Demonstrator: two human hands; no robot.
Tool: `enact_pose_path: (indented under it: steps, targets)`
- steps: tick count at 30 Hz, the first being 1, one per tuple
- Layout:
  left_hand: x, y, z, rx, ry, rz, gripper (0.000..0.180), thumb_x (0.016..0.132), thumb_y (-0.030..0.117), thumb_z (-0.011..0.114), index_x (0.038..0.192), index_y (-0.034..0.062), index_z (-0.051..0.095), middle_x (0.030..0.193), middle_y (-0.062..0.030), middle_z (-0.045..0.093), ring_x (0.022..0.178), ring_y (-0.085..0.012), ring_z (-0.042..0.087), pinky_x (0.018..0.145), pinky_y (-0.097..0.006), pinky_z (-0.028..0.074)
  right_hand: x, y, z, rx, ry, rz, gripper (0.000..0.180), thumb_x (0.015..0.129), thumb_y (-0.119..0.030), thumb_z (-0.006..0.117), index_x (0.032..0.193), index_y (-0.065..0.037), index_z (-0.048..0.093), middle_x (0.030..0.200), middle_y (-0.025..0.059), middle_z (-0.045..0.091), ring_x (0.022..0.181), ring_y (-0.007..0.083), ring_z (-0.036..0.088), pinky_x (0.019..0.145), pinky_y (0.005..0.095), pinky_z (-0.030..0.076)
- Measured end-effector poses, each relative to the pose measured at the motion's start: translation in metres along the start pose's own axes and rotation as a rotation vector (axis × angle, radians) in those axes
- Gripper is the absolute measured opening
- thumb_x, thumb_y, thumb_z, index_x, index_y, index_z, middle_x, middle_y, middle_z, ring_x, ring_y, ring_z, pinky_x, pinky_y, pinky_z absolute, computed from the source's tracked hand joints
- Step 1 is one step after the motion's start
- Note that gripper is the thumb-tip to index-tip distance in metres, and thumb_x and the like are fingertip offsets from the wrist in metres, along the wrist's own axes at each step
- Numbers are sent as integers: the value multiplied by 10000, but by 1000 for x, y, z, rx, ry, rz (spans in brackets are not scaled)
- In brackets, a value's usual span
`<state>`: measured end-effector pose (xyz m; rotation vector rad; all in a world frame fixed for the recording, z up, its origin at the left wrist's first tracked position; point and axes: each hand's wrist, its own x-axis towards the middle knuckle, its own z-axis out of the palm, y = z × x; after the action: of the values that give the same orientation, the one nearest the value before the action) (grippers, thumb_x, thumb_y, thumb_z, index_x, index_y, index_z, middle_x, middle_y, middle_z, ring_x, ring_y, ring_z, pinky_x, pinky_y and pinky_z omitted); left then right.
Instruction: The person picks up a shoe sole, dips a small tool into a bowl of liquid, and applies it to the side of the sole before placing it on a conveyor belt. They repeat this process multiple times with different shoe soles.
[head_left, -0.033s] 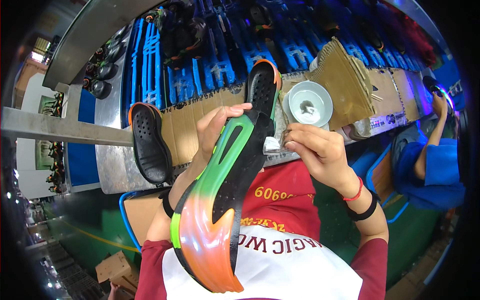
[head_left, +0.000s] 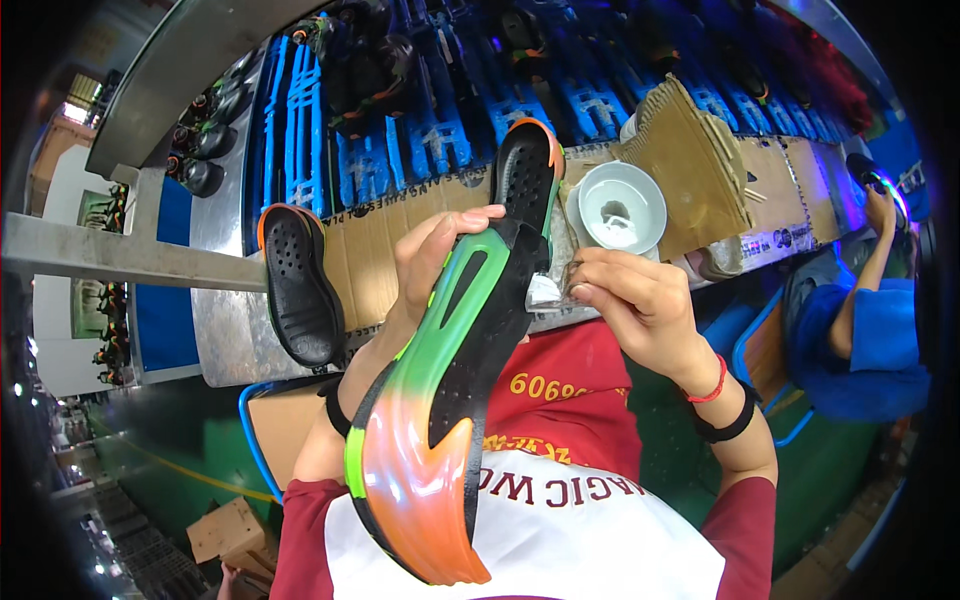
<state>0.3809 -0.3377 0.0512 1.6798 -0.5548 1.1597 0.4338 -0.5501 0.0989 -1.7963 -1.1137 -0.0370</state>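
Glossy orange and green, the shoe sole [head_left: 415,385] slants before the red-and-white shirt [head_left: 600,540], coloured end toward the chest, likely to keep its black edge accessible. Left hand [head_left: 430,260] has the green end, fingers curled round it, apparently steadying it! Over to the right hand [head_left: 640,295]: fingertips pinched narrow beside a white scrap [head_left: 543,292]; whether they grip it, I can't tell. Just beyond, a white bowl [head_left: 645,200], seemingly set for easy reach. Perforated black soles [head_left: 295,285] flank the cardboard sheet [head_left: 385,230], blue racks [head_left: 435,145] behind.
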Motion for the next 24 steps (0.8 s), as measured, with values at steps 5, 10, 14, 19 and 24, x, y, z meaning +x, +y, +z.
enact_pose_path:
  steps: [5,10,14,19,24]
  targets:
    - [14,-1,-20,127,-348,-27,662,705,-34,711,1291,-23,403,1009,-213,591,876,-411,660,784,-450,560,1,-4,0,97,-24,46,95,790,35,677,885,39,669,869,172,683,764,291,686,659,319,540]
    - [8,10,-14,83,-243,37,787,721,-30,725,1384,25,305,1145,-200,514,1003,-396,623,844,-438,551,0,-5,2,175,-36,81,86,798,34,672,882,51,670,861,171,688,771,274,692,674,309,541]
    - [10,11,-12,108,-267,22,671,830,-65,588,1407,29,258,1171,-205,483,1053,-380,609,886,-431,543,1,-8,3,217,-58,107,81,805,29,668,883,51,671,860,164,689,763,269,690,675,304,540]
    - [7,19,-10,111,-240,-25,909,689,123,818,1416,8,285,1184,-208,458,1012,-376,610,822,-426,547,1,-5,3,245,-10,163,73,812,24,661,882,46,670,859,154,687,732,265,682,649,293,532]
    - [12,26,-12,89,-266,-78,1118,609,340,901,1446,4,239,1213,-200,397,1022,-336,613,781,-362,542,1,-2,0,-88,28,66,90,794,-20,691,876,6,663,864,124,676,680,274,659,576,320,518]
